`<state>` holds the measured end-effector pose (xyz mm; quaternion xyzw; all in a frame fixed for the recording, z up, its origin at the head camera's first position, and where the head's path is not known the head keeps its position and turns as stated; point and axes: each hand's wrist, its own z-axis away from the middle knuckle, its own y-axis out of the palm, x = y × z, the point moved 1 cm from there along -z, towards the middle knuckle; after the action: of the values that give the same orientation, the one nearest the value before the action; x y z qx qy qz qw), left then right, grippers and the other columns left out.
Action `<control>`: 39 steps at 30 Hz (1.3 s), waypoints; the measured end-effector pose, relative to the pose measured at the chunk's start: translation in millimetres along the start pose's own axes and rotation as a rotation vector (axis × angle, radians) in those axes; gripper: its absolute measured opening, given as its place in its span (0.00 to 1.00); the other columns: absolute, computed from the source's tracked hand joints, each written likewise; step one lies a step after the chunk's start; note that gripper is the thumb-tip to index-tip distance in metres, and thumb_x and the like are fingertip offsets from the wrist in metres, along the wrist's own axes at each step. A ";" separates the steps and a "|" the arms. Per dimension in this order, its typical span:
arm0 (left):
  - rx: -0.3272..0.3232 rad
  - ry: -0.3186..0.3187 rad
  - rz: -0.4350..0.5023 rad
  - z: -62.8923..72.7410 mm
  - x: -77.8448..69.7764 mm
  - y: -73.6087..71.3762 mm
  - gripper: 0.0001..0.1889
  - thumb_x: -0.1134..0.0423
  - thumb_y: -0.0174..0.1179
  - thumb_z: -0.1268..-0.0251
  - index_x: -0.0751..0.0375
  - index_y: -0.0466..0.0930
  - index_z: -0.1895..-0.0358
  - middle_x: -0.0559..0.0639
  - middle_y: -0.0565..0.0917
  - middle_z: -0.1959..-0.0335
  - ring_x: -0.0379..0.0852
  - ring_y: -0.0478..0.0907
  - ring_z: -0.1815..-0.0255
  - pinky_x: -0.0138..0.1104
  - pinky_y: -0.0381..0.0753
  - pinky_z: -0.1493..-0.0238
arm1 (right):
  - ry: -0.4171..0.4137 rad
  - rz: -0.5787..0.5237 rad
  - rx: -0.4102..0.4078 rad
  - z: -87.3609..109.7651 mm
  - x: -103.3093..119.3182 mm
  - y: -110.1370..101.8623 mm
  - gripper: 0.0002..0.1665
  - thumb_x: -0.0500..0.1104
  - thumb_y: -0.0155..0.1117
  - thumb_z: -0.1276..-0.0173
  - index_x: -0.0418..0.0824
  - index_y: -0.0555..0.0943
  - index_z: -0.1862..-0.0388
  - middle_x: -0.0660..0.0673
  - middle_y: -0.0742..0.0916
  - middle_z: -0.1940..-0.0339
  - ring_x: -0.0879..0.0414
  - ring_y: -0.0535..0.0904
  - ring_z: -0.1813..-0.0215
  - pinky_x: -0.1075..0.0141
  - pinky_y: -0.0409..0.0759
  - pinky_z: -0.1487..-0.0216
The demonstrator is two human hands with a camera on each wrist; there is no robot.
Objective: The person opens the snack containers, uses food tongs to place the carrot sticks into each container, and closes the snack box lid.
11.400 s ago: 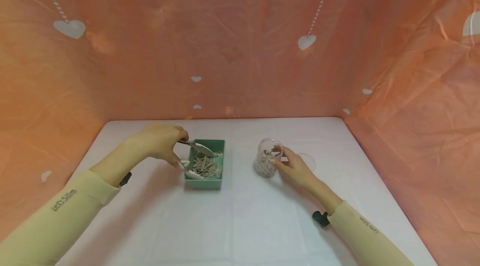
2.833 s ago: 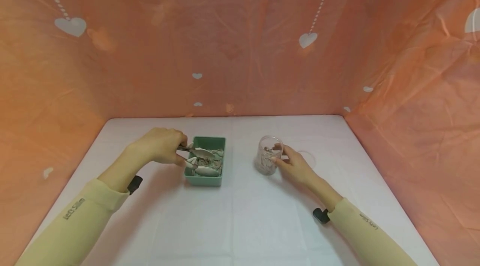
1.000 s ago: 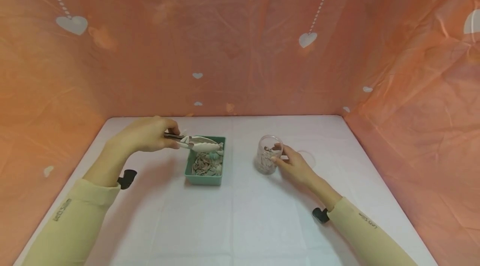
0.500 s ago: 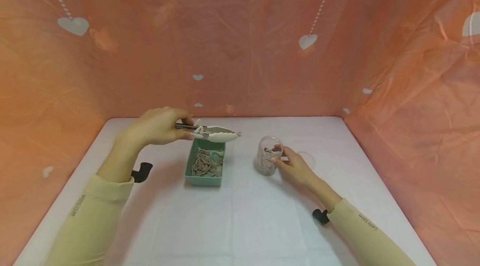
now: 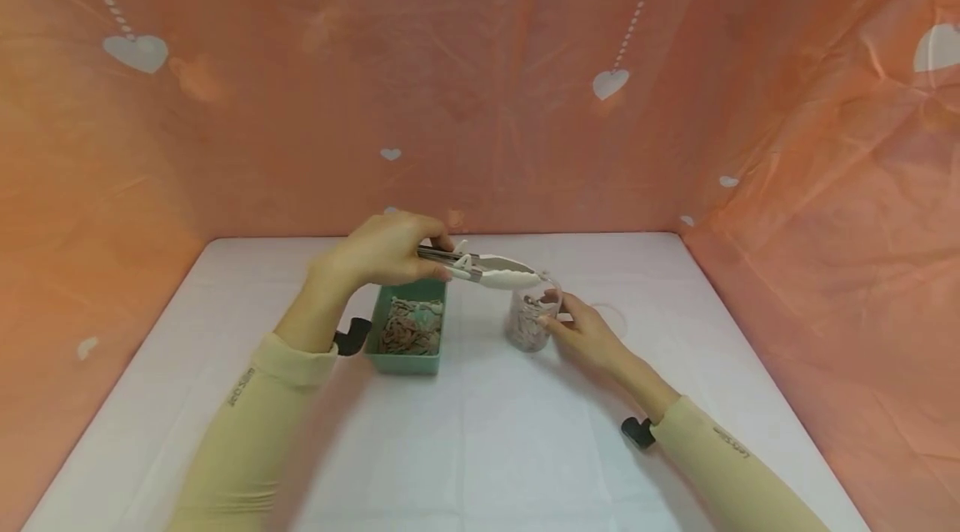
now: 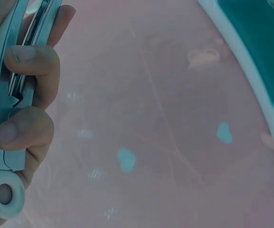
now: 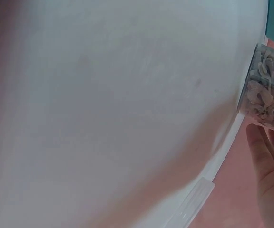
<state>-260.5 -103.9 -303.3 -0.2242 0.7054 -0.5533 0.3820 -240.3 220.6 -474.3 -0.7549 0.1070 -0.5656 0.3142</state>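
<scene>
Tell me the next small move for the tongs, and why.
Probably dip the white-headed metal tongs slightly into the transparent cylindrical jar: the left hand holds them, tips apparently closed, overlapping the jar's mouth in the head view, and the right hand grips the jar.

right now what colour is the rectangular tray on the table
Muted green; the tray shows best in the head view.

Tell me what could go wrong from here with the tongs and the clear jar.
The tongs in the left hand reach to the mouth of the clear jar; a bump might tip it if the right hand loosens its hold.
Anything at the tongs' tips, too small to make out, could miss the mouth and land on the white table.
</scene>
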 end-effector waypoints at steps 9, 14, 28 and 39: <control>0.070 0.018 -0.020 -18.5 -5.0 17.8 0.17 0.47 0.76 0.39 0.45 0.88 0.50 0.37 0.87 0.54 0.41 0.82 0.58 0.46 0.79 0.52 | -0.023 0.015 -0.004 -1.2 -2.8 1.4 0.33 0.43 0.62 0.21 0.26 0.67 0.26 0.29 0.80 0.35 0.35 0.78 0.32 0.49 0.80 0.36; 0.083 0.023 -0.021 -20.7 -5.4 20.3 0.17 0.47 0.75 0.39 0.46 0.89 0.49 0.38 0.88 0.54 0.41 0.82 0.60 0.44 0.80 0.56 | 0.007 0.005 0.008 -1.2 -1.2 1.9 0.34 0.44 0.62 0.20 0.27 0.66 0.24 0.29 0.79 0.33 0.35 0.77 0.32 0.47 0.78 0.35; 0.061 0.001 -0.028 -16.1 -2.8 18.0 0.21 0.46 0.76 0.39 0.48 0.88 0.46 0.42 0.87 0.46 0.44 0.83 0.55 0.47 0.80 0.53 | -0.012 0.009 0.000 -2.3 -2.6 2.8 0.35 0.44 0.63 0.21 0.28 0.66 0.24 0.30 0.80 0.33 0.36 0.77 0.31 0.49 0.78 0.35; -0.003 -0.075 -0.049 14.9 17.7 3.7 0.28 0.41 0.75 0.41 0.50 0.84 0.41 0.44 0.86 0.43 0.50 0.82 0.42 0.55 0.78 0.45 | 0.031 0.010 0.007 -2.3 -4.0 2.3 0.32 0.46 0.63 0.21 0.29 0.69 0.27 0.31 0.79 0.33 0.36 0.77 0.31 0.48 0.78 0.34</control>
<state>-259.2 -125.0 -313.3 -0.2625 0.6859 -0.5525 0.3943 -243.3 220.1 -478.4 -0.7445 0.1136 -0.5761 0.3176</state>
